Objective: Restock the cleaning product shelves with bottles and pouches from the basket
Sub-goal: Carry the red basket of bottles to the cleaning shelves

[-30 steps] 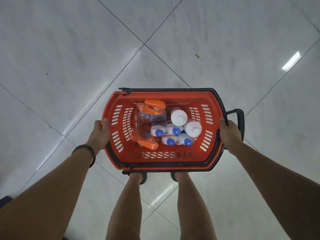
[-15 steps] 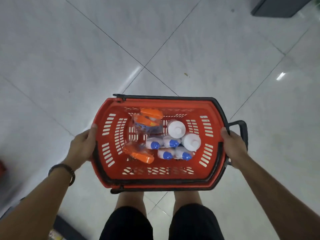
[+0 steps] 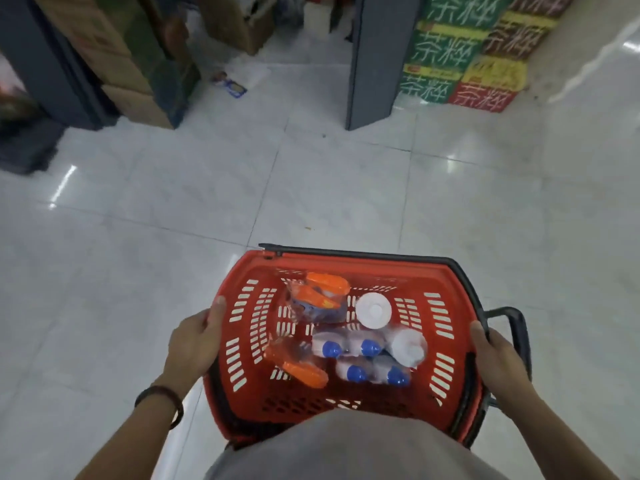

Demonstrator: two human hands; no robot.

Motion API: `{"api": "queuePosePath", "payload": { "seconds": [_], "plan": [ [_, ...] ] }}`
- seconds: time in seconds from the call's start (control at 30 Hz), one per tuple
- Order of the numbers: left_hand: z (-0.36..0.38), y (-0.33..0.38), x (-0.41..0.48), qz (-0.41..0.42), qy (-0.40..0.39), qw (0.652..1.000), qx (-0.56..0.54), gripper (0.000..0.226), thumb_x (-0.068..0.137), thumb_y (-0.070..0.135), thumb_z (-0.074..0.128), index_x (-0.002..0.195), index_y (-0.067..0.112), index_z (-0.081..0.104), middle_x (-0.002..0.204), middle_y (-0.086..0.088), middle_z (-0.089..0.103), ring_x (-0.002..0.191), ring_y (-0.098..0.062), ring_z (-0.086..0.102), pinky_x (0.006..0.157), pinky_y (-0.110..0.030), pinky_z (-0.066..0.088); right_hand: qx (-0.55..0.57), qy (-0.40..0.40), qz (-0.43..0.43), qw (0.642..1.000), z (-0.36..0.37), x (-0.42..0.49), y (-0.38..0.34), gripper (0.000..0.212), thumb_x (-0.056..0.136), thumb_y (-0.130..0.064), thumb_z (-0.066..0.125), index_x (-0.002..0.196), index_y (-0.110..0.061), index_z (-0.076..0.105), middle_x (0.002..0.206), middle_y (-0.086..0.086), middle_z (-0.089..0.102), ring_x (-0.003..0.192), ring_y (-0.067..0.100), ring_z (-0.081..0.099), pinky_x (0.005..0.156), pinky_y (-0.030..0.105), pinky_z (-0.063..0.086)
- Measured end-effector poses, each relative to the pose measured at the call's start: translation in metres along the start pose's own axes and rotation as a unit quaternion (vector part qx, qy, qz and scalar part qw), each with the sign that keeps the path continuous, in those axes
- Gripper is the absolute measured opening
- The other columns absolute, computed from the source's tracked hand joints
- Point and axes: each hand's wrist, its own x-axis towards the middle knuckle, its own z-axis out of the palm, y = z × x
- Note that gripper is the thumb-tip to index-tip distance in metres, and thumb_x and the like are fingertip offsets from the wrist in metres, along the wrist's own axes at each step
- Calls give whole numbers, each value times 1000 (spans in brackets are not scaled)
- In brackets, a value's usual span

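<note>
I carry a red plastic basket (image 3: 242, 341) with black handles in front of my body. My left hand (image 3: 194, 344) grips its left rim and my right hand (image 3: 498, 358) grips its right rim. Inside lie two orange-topped pouches (image 3: 320, 297), several white bottles with blue caps (image 3: 349, 348) and two bottles with white caps (image 3: 374, 310). My grey shirt hides the basket's near edge.
White tiled floor stretches ahead. A grey shelf end panel (image 3: 377, 60) stands at top centre, with stacked green, yellow and red cartons (image 3: 464, 53) to its right. Cardboard boxes (image 3: 128, 64) and a dark shelf unit (image 3: 52, 64) stand at top left. A small packet (image 3: 230, 84) lies on the floor.
The view has lifted from bare floor to the shelves and cartons ahead. Both hands hold the basket rims as before, and the basket now sits lower in view.
</note>
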Motion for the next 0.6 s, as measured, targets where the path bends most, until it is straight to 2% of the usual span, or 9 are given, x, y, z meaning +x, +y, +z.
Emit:
{"api": "queuePosePath", "payload": {
  "seconds": [0.13, 0.23, 0.3, 0.4, 0.53, 0.6],
  "plan": [
    [-1, 23, -5, 94, -56, 991, 79, 74, 100, 76, 28, 96, 23, 79, 80, 7, 78, 72, -12, 74, 74, -29, 57, 61, 54, 66, 994, -2, -72, 67, 52, 110, -59, 35, 112, -16, 65, 97, 7, 73, 90, 31, 68, 88, 44, 51],
    [13, 56, -14, 165, -93, 970, 152, 74, 100, 77, 26, 100, 25, 78, 83, 5, 77, 73, -11, 72, 85, -38, 59, 105, 89, 120, 983, -1, -119, 120, 52, 109, -60, 35, 112, -18, 65, 104, 11, 72, 95, 33, 66, 87, 42, 50],
    [31, 78, -29, 214, -120, 950, 191, 72, 100, 77, 25, 102, 27, 77, 83, 6, 76, 72, -11, 70, 88, -41, 60, 145, 113, 156, 971, -1, -146, 153, 53, 109, -61, 35, 114, -17, 63, 108, 12, 70, 96, 32, 64, 88, 41, 48],
    [72, 110, -62, 289, -159, 913, 241, 69, 100, 75, 27, 101, 26, 75, 81, 9, 74, 70, -10, 71, 76, -35, 60, 228, 145, 221, 937, 1, -191, 212, 51, 107, -64, 37, 115, -19, 60, 112, 11, 69, 104, 34, 67, 96, 45, 53],
    [137, 139, -123, 375, -199, 853, 304, 79, 96, 83, 25, 93, 24, 78, 83, 6, 80, 75, -18, 76, 85, -41, 64, 326, 191, 289, 880, 15, -263, 292, 53, 107, -66, 36, 116, -19, 61, 108, 8, 73, 100, 31, 71, 95, 45, 56],
    [174, 145, -166, 411, -218, 822, 328, 78, 95, 84, 25, 89, 25, 77, 79, 7, 80, 74, -19, 78, 82, -41, 64, 365, 224, 305, 851, 17, -303, 332, 54, 108, -63, 36, 114, -18, 65, 100, 3, 74, 92, 25, 72, 89, 42, 56]
  ]
}}
